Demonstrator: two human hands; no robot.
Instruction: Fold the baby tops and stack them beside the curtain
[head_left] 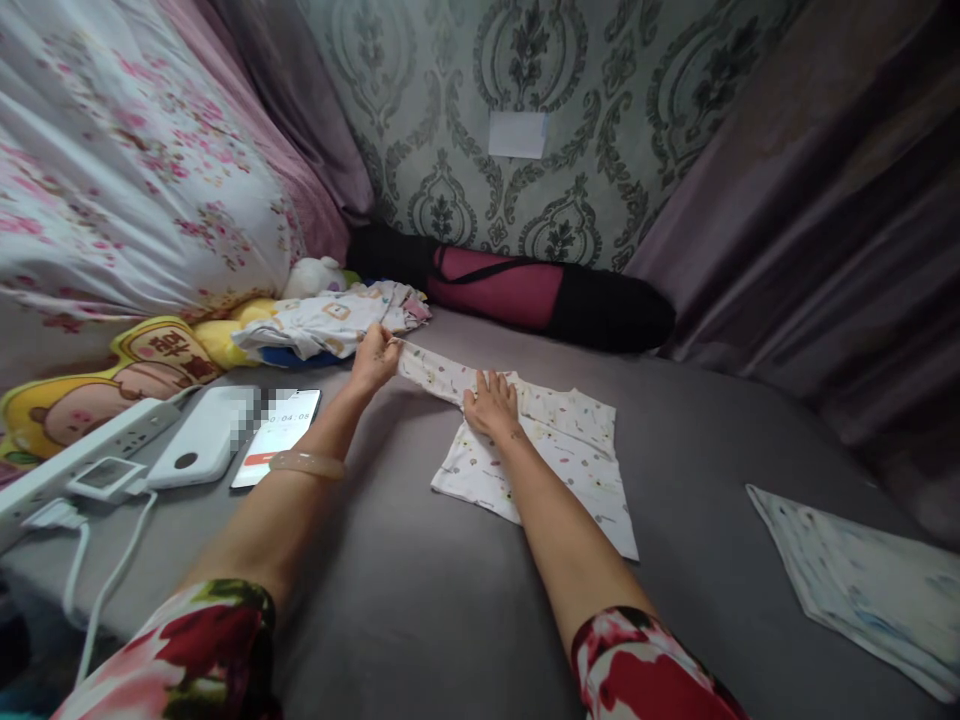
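Note:
A small white printed shirt (574,455) lies on the grey bed sheet (420,590), its right side partly folded over. My left hand (376,357) pinches the end of its left sleeve and holds it stretched out to the left, slightly raised off the sheet. Flat on the shirt near the base of that sleeve rests my right hand (492,404), fingers stretched out, pressing on the cloth. My right forearm hides part of the shirt's lower middle.
Left are a phone (281,435), a white power bank (202,440), a power strip (90,465) with cables, and plush toys (112,385). Crumpled clothes (330,320) lie behind my left hand. A long black-and-maroon bag (502,288) lines the wall. Folded cloth (862,585) lies right.

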